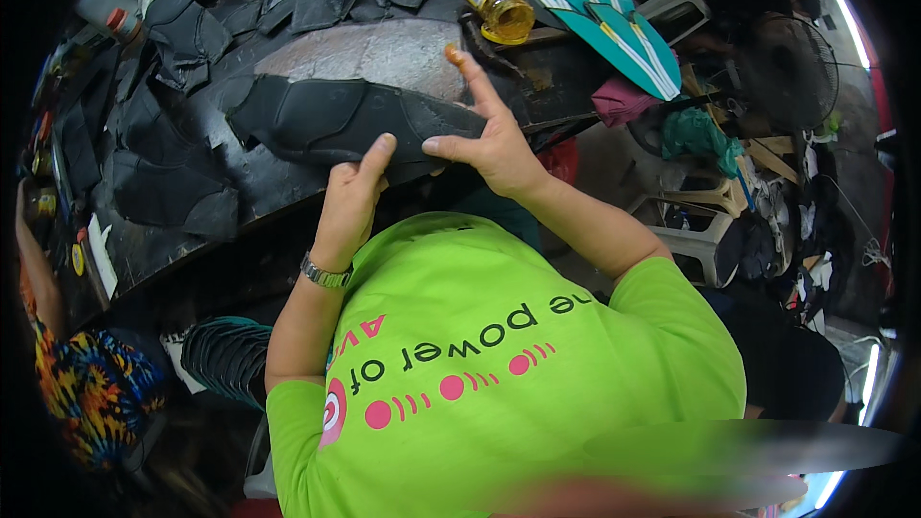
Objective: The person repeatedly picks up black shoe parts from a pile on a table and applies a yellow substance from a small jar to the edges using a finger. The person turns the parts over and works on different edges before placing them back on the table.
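Matt black rubbery shoe piece (345,120) on a rough, stained worktable (384,53).

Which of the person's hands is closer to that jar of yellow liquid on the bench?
Right. The right hand has its index finger raised just below the jar; the left hand grips the black piece lower, farther away.

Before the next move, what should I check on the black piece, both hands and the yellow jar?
1. Left hand grips black piece: ok.
2. Right hand firm on the piece's end: cannot tell.
3. Right index fingertip clean: not ok, orange smear.
4. Piece resting on bench: ok.
5. Yellow jar apart from both hands: ok.
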The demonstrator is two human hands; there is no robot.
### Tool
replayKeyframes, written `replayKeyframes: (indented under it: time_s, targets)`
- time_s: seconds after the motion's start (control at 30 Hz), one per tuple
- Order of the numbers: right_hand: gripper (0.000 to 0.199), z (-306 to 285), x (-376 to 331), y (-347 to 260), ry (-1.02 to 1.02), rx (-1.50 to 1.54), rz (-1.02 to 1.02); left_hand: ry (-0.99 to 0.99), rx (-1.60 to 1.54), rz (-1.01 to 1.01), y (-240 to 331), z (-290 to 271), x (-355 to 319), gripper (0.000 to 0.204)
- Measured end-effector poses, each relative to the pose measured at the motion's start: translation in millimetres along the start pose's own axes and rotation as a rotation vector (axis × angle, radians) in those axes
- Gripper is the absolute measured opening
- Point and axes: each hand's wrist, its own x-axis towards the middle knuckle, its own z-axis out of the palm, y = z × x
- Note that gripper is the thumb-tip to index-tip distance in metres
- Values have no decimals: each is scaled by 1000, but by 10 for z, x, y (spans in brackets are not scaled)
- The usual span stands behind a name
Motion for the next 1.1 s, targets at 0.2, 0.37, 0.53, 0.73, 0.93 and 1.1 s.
replayKeyframes:
  time_s: [0.2,0.37,0.53,0.73,0.93,1.1]
  targets:
    - [32,-548,185,-254,302,-817,-218,2,-83,66,-148,-115,87,42]
    - [52,-893,430,-391,296,-1527,23,-62,-167,39,-304,-223,111,38]
    - [49,-855,589,-315,232,-1605,43,-78,-303,76,-349,-186,117,26]
    - [30,-686,436,-472,227,-1589,-22,-41,-385,112,-319,-179,109,25]
    - [23,-224,6,-558,-9,-574,-118,-91,-372,122,-383,-193,182,18]
    - [34,65,62,-192,-66,-620,-349,-82,-314,101,-323,-130,125,22]
